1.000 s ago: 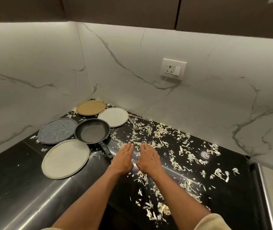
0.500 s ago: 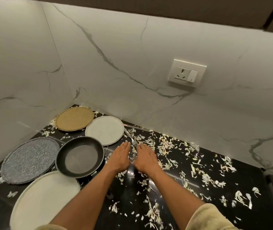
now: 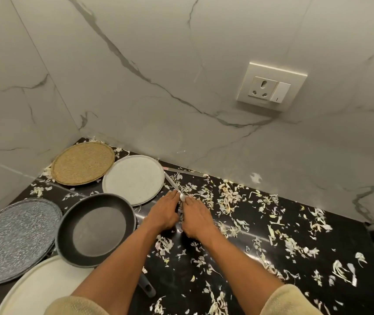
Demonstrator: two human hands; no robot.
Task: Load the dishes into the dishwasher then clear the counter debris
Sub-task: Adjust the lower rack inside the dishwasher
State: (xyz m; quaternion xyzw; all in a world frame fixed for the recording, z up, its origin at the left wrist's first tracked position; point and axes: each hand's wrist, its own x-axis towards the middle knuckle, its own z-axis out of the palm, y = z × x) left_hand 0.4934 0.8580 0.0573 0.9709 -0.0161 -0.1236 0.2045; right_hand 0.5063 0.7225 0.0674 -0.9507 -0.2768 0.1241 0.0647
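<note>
Hands (image 3: 177, 214) reached diagonal fork (image 3: 172, 183).

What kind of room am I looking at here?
Most likely a home kitchen. A glossy black stone counter meets white marble-look wall tiles; a black non-stick frying pan sits among round plates such as the pale grey one, and pale vegetable shavings litter the counter.

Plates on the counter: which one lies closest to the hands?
The pale grey plate by the back wall, right of the woven tan one. Its rim lies just beyond the left hand; the speckled plate and the large cream plate sit past the frying pan.
</note>
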